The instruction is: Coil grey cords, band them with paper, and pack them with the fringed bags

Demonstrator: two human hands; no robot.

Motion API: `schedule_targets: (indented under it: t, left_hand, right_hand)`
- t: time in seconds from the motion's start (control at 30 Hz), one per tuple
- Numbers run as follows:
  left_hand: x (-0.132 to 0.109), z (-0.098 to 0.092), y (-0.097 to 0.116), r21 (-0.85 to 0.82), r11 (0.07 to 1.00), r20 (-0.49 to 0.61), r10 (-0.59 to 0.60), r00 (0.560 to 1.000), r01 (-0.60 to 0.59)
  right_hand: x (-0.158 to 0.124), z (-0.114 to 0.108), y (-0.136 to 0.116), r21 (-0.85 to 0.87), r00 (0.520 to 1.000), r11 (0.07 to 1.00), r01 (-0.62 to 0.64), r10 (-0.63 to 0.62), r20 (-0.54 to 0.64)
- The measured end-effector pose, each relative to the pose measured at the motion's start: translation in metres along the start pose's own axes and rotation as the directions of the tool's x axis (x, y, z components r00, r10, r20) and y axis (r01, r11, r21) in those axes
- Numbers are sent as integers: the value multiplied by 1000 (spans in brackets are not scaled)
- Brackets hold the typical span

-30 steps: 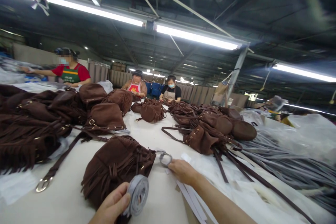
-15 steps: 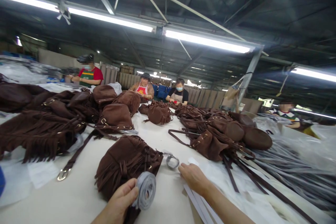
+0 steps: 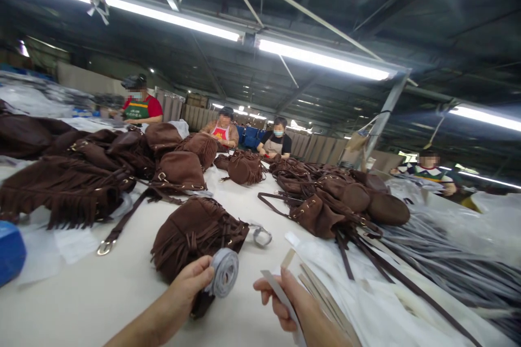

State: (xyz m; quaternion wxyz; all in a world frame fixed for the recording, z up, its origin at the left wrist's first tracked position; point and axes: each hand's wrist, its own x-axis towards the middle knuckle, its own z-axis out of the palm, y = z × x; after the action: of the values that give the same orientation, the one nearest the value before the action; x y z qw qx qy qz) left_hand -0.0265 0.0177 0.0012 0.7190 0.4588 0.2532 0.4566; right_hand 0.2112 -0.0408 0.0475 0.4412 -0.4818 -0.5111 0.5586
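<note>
My left hand [image 3: 188, 288] grips a grey roll of tape [image 3: 223, 273] over the near end of a brown fringed suede bag [image 3: 194, 235] lying on the white table [image 3: 101, 293]. My right hand [image 3: 285, 299] is lifted off the table and pinches a thin white strip [image 3: 280, 294] between thumb and fingers. More pale strips [image 3: 321, 295] lie fanned on the table just right of that hand. A smaller grey tape ring [image 3: 262, 236] rests beyond the bag.
Heaps of brown fringed bags [image 3: 81, 173] and strapped bags [image 3: 334, 200] cover the table left and right. Grey straps [image 3: 448, 260] and clear plastic [image 3: 480, 222] fill the right side. A blue object [image 3: 10, 252] sits at left. Several people [image 3: 222, 130] work at the far end.
My right hand has come back from the small tape ring, risen off the table and picked up a white strip. The left hand keeps its hold on the grey roll.
</note>
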Motion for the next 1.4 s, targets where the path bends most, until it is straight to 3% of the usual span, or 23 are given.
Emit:
schedule_targets:
  t: [0.17,0.27,0.33,0.43,0.57,0.8,1.13,1.27,1.4]
  left_hand:
    - [-6,8,11,11,1000,-9,-6,1000,6]
    - [-6,7,12,21,1000,14,1,1000,-1]
    - [-5,7,12,24,1000,23,-1,1000,0]
    - [-4,7,14,25,1000,39,-11,999,10]
    - [-5,8,16,41,999,45,-15,999,14]
    - [-6,9,18,103,993,83,-62,995,54]
    - [-5,9,13,216,976,127,-29,991,1]
    - [-5,10,9,290,957,93,-9,996,-19]
    - [-5,8,7,382,924,58,-5,998,-18]
  right_hand:
    - [-3,23,3,-302,993,949,90,-62,103]
    - [7,36,4,-283,984,944,170,-179,-6]
    - [14,41,4,-231,983,961,152,-170,-62]
    - [20,47,3,-195,987,972,130,-145,-67]
    - [23,50,-3,-285,978,947,151,-185,-97]
    - [34,41,-5,-318,982,940,125,-164,-98]
    - [34,65,13,-398,922,891,220,-323,-214]
    - [38,67,18,-209,955,965,158,-203,-216]
    - [25,54,20,-72,998,996,55,-57,-31]
